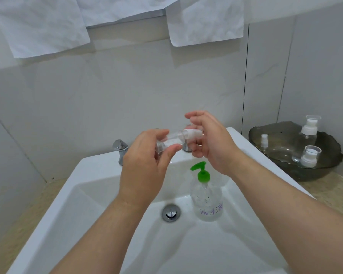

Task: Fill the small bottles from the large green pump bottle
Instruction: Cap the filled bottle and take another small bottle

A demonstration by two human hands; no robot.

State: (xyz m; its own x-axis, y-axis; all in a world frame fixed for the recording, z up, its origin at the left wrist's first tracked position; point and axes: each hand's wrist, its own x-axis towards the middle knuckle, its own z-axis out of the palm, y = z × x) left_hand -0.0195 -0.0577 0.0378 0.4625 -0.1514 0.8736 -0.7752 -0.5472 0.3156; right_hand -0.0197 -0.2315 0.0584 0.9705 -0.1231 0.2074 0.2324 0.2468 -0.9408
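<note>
Head view: in the glossy white sink (99, 175), the rounded clear pump bottle (206, 202) with its green pump stands upright by the metal drain (170, 212). Above, the left hand (145, 167) grips a small clear bottle (172, 140) held sideways; the right hand (210, 143) curls round its white cap (188, 133). Beyond, a dark wavy-rimmed bowl (254, 135) holds capped bottles (309, 129).

Bathroom. White ceramic sink (99, 167) with chrome tap (119, 148) and round metal drain plug (171, 212), set in a beige speckled surface (329, 190). Pale tiled wall (127, 86) behind. White creased cloths (42, 26) hung above. Large green pump bottle (206, 198) standing in the basin.
</note>
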